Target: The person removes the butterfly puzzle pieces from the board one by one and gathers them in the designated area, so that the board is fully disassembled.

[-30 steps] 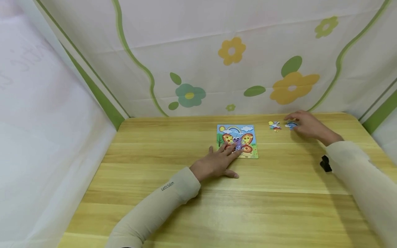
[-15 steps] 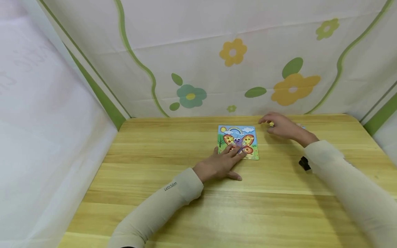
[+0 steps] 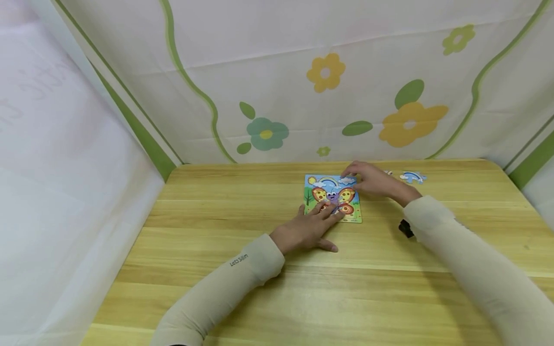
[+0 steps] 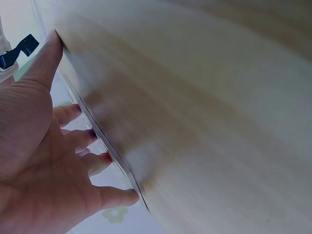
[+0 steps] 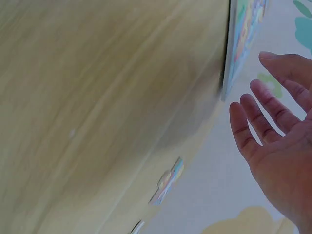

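Observation:
A square butterfly jigsaw puzzle [image 3: 333, 185] lies flat near the back of the table in the head view. My left hand [image 3: 305, 230] rests on its lower left part, fingers spread over the picture and thumb on the wood. The left wrist view shows those fingers [image 4: 73, 139] along the board's edge. At the puzzle's upper right corner hovers my right hand [image 3: 372, 180], fingers loosely bent; in the right wrist view nothing shows between them. To its right lie a rainbow puzzle piece [image 3: 413, 177] and another puzzle piece [image 3: 388, 172], the latter mostly hidden by the hand.
The wooden table [image 3: 242, 192] ends at a white flowered cloth wall [image 3: 294, 115] just behind the puzzle. Another white cloth [image 3: 78, 192] hangs on the left. A small black clip [image 3: 406, 228] shows by the right sleeve.
My right hand has moved left, from the rainbow piece, past the other piece, to the puzzle's upper right corner. The rainbow piece is uncovered again. The left hand stays on the puzzle.

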The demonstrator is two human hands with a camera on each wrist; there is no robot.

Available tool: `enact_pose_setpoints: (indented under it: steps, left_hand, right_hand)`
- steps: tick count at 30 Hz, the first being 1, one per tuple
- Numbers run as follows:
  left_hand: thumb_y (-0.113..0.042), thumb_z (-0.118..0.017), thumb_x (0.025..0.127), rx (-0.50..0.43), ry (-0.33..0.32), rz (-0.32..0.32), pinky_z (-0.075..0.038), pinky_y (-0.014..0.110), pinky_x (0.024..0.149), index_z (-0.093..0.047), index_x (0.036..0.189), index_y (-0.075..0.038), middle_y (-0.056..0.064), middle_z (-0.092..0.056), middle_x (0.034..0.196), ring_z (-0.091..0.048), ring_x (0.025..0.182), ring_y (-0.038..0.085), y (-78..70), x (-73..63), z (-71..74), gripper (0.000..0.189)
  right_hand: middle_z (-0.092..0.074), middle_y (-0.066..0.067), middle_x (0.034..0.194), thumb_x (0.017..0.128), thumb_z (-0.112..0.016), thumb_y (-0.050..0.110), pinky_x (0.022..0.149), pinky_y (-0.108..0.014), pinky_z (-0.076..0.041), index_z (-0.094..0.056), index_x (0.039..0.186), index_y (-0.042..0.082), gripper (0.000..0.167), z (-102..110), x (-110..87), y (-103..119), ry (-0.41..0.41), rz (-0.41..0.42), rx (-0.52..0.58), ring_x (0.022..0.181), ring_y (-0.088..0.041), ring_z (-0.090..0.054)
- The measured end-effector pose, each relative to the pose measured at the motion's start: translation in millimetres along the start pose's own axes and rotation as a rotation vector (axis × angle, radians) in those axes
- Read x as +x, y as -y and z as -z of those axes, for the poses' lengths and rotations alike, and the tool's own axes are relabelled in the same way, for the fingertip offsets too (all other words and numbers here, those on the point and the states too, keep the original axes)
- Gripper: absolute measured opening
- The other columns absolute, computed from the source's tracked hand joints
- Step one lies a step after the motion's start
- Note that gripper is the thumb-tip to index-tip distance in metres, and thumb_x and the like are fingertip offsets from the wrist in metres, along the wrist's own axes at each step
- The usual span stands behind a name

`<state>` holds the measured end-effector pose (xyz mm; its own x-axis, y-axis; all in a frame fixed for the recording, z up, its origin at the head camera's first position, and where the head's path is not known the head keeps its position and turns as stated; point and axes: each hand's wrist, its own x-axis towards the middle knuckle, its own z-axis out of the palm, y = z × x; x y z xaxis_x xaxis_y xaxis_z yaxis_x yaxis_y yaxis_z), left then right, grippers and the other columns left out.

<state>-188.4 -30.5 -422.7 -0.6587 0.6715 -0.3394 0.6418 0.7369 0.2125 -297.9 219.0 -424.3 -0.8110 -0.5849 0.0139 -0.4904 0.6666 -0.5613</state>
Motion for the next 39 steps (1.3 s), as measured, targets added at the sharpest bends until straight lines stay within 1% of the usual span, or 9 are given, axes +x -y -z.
enact_pose_setpoints:
  steps: [3,6,11,16,23,27,33,39]
  left_hand:
    - [-0.063,-0.055,0.100,0.004,0.001,-0.001,-0.020,0.068,0.126,-0.012,0.170,-0.030,-0.002,-0.002,0.179,-0.006,0.166,0.027,0.0,0.0,-0.4,0.088]
    - [-0.064,-0.055,0.100,0.000,0.003,0.003,-0.020,0.068,0.126,-0.013,0.170,-0.031,-0.002,-0.002,0.179,-0.005,0.166,0.027,-0.2,0.8,-0.9,0.089]
    - [-0.064,-0.056,0.099,0.005,0.011,0.012,-0.019,0.068,0.126,-0.012,0.170,-0.032,-0.002,-0.002,0.179,-0.003,0.166,0.026,-1.1,2.0,-0.2,0.089]
    - [-0.064,-0.056,0.099,0.010,0.016,0.016,-0.018,0.068,0.127,-0.012,0.170,-0.032,-0.002,-0.002,0.179,-0.002,0.166,0.026,-1.5,2.1,0.1,0.090]
    - [-0.065,-0.055,0.099,0.017,0.006,0.014,-0.019,0.068,0.127,-0.012,0.170,-0.032,-0.003,-0.003,0.179,-0.002,0.166,0.026,-0.8,2.1,-1.1,0.089]
    - [-0.064,-0.055,0.100,0.019,0.000,0.011,-0.019,0.068,0.126,-0.012,0.170,-0.032,-0.002,-0.003,0.179,-0.004,0.166,0.026,-0.1,1.4,-1.1,0.089]
    - [-0.065,-0.055,0.099,0.005,-0.007,0.013,-0.020,0.068,0.126,-0.012,0.170,-0.033,-0.003,-0.004,0.179,-0.004,0.166,0.025,1.2,1.9,-1.9,0.090]
    - [-0.066,-0.054,0.099,0.027,-0.011,0.008,-0.021,0.067,0.126,-0.012,0.170,-0.033,-0.004,-0.003,0.179,-0.006,0.166,0.024,1.7,2.7,-3.5,0.089]
  right_hand:
    - [-0.064,-0.024,0.132,0.093,-0.071,-0.004,0.104,-0.064,-0.048,-0.073,0.123,0.000,0.030,-5,4.3,0,0.008,0.035,-0.016,0.125,-0.044,-0.058]
    - [-0.062,-0.026,0.132,0.092,-0.068,-0.008,0.107,-0.066,-0.045,-0.073,0.121,0.000,0.031,-9,7.1,0,0.023,0.055,-0.029,0.127,-0.047,-0.056]
    - [-0.058,-0.026,0.138,0.089,-0.063,-0.011,0.110,-0.069,-0.041,-0.072,0.123,0.002,0.037,-12,8.3,-1,0.058,0.030,-0.015,0.134,-0.049,-0.050]
    - [-0.056,-0.026,0.142,0.090,-0.062,-0.012,0.113,-0.071,-0.037,-0.073,0.122,0.005,0.038,-12,8.1,0,0.088,0.009,-0.022,0.138,-0.051,-0.046]
    - [-0.058,-0.025,0.139,0.088,-0.060,-0.015,0.115,-0.070,-0.035,-0.074,0.118,0.003,0.037,-9,7.2,3,0.099,0.036,-0.029,0.136,-0.050,-0.048]
    - [-0.058,-0.024,0.139,0.090,-0.061,-0.013,0.115,-0.070,-0.035,-0.075,0.118,0.003,0.035,-8,7.2,5,0.112,0.054,-0.049,0.135,-0.049,-0.048]
    - [-0.058,-0.023,0.140,0.092,-0.062,-0.011,0.115,-0.071,-0.033,-0.074,0.117,0.004,0.032,-7,8.7,6,0.132,0.051,-0.060,0.136,-0.049,-0.047]
    - [-0.057,-0.024,0.140,0.091,-0.062,-0.012,0.116,-0.070,-0.033,-0.073,0.115,0.005,0.032,-8,10.5,4,0.141,0.057,-0.070,0.137,-0.049,-0.046]
